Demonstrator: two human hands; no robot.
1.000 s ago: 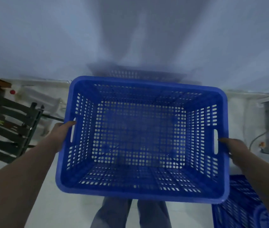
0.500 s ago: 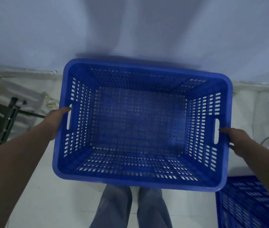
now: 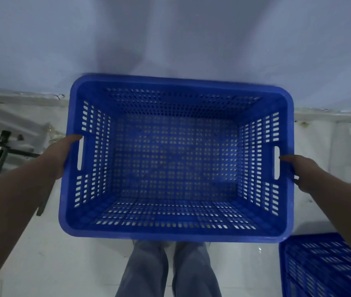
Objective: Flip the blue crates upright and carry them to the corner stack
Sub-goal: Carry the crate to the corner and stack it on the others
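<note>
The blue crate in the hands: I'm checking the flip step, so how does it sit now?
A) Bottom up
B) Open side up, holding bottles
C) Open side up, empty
C: the blue crate shows its perforated floor through the open top, with nothing inside.

Probably a storeroom or utility space: bare pale wall (image 3: 170,28), white tiled floor (image 3: 52,264), stacked blue crates (image 3: 329,266).

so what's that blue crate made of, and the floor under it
The blue crate looks like moulded plastic with a smooth, slightly glossy finish: uniform colour, rounded rim, walls and base pierced by regular slots, cut-out handles. The left hand and right hand hold it at those handles. The floor looks like pale glazed tile or polished stone, faintly reflective, though the dim light leaves that open.
</note>
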